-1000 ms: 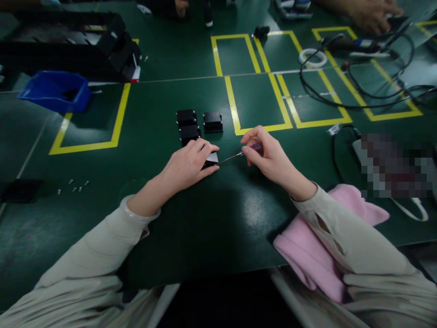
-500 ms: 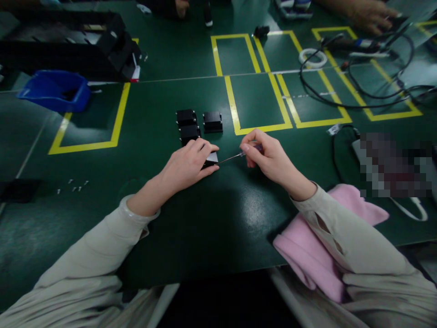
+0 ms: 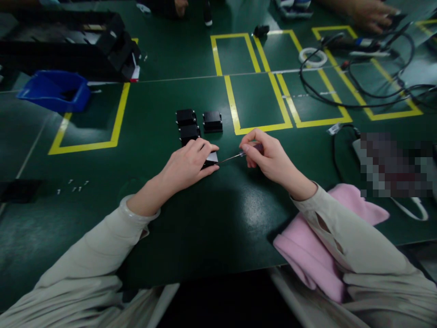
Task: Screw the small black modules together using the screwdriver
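My left hand (image 3: 187,165) is closed over a small black block (image 3: 211,158) with a pale top, pressing it on the green table; most of the block is hidden by the fingers. In my right hand (image 3: 263,152) is a screwdriver (image 3: 232,158), pinched by its dark handle. Its thin metal shaft points left, and the tip meets the block's right side near my left thumb. Just beyond my left hand lie similar black blocks with small screws at their sides: one at the back (image 3: 185,117), one in front of it (image 3: 190,132) and one to the right (image 3: 212,121).
Several loose screws (image 3: 74,188) and a dark flat piece (image 3: 20,190) lie at left. A blue bin (image 3: 56,91) stands by a black rack (image 3: 68,50). A pink cloth (image 3: 307,255) lies under my right forearm. Cables (image 3: 358,105) spread at right; a co-worker's hand (image 3: 372,16) is beyond.
My hands, the block and the screwdriver look almost unmoved. At the upper right, the co-worker's hand has shifted slightly.
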A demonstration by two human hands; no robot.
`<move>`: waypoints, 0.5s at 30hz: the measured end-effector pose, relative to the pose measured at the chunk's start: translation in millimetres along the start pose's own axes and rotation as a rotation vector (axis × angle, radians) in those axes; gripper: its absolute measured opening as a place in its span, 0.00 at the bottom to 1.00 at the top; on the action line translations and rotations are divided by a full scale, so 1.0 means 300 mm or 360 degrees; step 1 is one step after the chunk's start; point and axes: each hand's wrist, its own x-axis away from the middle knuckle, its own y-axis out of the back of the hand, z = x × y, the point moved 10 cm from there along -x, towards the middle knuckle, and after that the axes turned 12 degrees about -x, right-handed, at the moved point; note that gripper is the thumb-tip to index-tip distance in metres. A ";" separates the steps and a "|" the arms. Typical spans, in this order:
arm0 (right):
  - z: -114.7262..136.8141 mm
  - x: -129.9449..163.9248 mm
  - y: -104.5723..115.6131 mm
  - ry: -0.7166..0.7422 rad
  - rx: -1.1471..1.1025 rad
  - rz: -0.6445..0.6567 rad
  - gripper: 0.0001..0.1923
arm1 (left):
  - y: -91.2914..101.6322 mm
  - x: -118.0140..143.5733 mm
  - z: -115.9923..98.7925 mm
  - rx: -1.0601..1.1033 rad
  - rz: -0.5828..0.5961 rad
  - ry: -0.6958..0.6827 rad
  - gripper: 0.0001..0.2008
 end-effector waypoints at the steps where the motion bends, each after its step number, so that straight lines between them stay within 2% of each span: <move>1: 0.006 0.000 0.001 0.0023 0.0007 -0.0005 0.03 | -0.001 0.000 0.000 -0.0001 0.0001 0.0001 0.23; 5: 0.018 0.001 0.005 0.0093 0.0050 -0.0023 0.06 | 0.001 0.000 -0.001 -0.0008 -0.0014 0.0002 0.23; 9: -0.011 -0.001 0.003 -0.0002 -0.0004 -0.0001 0.11 | 0.003 0.000 -0.001 -0.0006 -0.0011 0.0005 0.22; 15: 0.014 0.001 0.007 0.0102 0.0053 -0.0020 0.05 | 0.002 -0.001 -0.002 0.0001 -0.0004 -0.0003 0.23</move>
